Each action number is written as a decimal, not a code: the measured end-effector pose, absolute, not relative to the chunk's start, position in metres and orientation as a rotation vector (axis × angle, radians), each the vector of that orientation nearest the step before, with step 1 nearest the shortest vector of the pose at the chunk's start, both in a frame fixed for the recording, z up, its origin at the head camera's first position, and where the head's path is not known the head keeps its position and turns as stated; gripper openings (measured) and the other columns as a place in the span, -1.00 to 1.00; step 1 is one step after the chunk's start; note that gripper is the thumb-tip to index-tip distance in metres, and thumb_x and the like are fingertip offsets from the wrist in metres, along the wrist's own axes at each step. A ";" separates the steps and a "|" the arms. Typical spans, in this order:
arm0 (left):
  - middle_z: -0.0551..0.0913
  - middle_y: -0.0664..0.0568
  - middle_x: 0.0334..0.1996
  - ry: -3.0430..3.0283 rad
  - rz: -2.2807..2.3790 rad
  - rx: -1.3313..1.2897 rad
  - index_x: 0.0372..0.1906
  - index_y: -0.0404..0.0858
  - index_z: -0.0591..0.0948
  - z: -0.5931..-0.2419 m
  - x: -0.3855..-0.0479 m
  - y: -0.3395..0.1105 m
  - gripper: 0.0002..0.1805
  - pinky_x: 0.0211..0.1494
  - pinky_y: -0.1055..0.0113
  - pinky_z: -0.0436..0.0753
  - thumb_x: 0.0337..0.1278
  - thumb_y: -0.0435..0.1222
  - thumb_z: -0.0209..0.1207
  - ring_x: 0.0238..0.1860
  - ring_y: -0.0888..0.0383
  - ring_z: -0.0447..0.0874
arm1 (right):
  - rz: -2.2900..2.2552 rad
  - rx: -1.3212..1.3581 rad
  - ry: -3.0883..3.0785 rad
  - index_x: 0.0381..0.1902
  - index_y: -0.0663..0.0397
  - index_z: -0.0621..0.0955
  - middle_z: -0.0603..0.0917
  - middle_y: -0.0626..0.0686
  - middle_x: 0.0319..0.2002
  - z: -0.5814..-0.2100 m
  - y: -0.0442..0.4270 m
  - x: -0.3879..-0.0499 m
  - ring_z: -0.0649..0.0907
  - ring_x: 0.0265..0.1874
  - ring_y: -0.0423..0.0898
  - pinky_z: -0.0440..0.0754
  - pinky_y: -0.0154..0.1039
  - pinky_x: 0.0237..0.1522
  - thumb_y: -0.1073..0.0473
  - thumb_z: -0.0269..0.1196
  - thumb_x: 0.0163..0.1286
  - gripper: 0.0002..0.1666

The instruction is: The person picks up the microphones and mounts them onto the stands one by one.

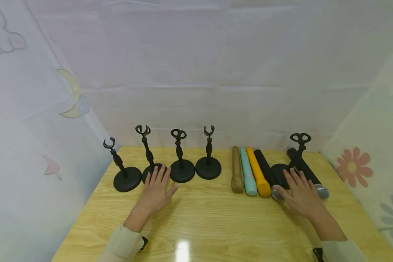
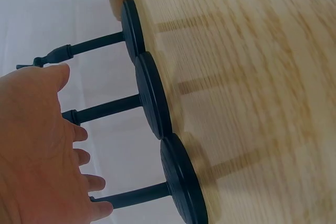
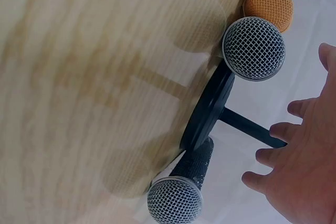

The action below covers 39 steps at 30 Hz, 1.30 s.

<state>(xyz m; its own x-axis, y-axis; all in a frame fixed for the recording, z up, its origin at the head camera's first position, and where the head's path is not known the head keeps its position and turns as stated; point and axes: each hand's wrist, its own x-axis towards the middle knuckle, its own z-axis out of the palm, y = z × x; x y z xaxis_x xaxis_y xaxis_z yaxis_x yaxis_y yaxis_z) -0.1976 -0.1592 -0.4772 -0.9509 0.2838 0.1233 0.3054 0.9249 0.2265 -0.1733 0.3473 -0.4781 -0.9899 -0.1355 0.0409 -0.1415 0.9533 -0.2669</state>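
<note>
My left hand (image 1: 155, 193) is held with spread fingers in front of the second black stand from the left (image 1: 149, 154); in the left wrist view the hand (image 2: 47, 150) holds nothing. My right hand (image 1: 301, 194), fingers spread, hovers near the rightmost black stand (image 1: 281, 174) and a black microphone with a silver head (image 1: 265, 167). Another black microphone (image 1: 309, 173) lies to the right of that stand. In the right wrist view the hand (image 3: 304, 156) is apart from both silver heads (image 3: 254, 49).
Three more black stands, at far left (image 1: 127, 179), centre-left (image 1: 182, 171) and centre (image 1: 208, 168), stand upright along the table's back. Brown (image 1: 237, 169), light blue (image 1: 248, 171) and orange (image 1: 258, 171) microphones lie side by side. Printed cloth (image 1: 196, 72) hangs behind the wooden table (image 1: 199, 225).
</note>
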 end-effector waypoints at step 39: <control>0.43 -0.06 0.40 -2.854 -0.894 -0.488 0.46 -0.18 0.40 -0.459 -0.232 -0.094 -0.39 0.32 -0.08 0.52 0.48 0.01 0.13 0.41 -0.08 0.40 | 0.314 0.703 -2.924 0.43 0.32 0.39 0.36 0.39 0.42 -0.461 0.298 -0.209 0.34 0.38 0.43 0.34 0.37 0.31 0.07 0.27 0.49 -0.30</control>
<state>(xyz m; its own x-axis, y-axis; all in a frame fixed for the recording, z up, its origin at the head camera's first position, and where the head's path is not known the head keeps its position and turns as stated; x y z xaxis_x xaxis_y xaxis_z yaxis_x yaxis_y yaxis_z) -0.2321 -0.0937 -0.4588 -0.9421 0.2698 0.1993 0.3353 0.7748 0.5359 -0.2087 0.2978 -0.4607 -0.8853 -0.4359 0.1622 -0.4604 0.8708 -0.1726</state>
